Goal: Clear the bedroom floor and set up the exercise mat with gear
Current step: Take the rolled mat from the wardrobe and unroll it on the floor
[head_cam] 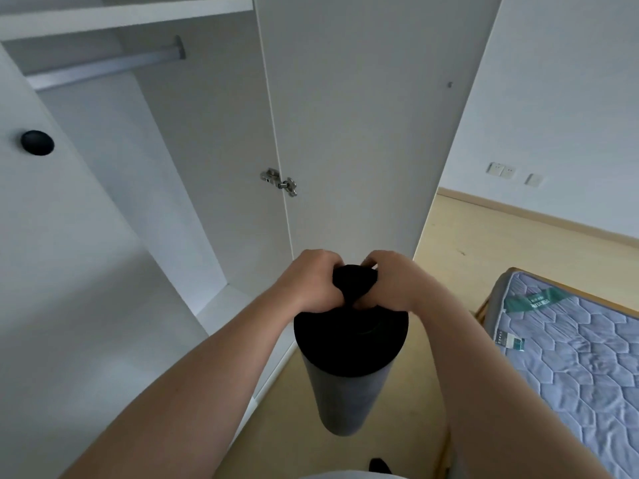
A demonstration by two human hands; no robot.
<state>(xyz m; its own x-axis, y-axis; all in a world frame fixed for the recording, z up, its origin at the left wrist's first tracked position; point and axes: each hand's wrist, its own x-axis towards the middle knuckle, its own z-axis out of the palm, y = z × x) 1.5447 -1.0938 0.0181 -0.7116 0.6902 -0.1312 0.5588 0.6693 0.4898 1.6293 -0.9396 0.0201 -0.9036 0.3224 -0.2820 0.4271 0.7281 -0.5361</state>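
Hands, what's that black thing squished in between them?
Between the left hand and the right hand sits a bunched black end, gripped by both, atop the rolled mat. Strap or bag neck, I cannot tell. The head view shows it.

No readable text: only two blurred labels on the mattress.
A green band (534,300) with pale lettering lies across the corner of the mattress (570,368), to the right of my right hand (394,283) and a little lower than its fingers (380,261); the characters are too blurred to make out. Further below my fingers, a small dark and teal tag (509,340) carries print too small to read.
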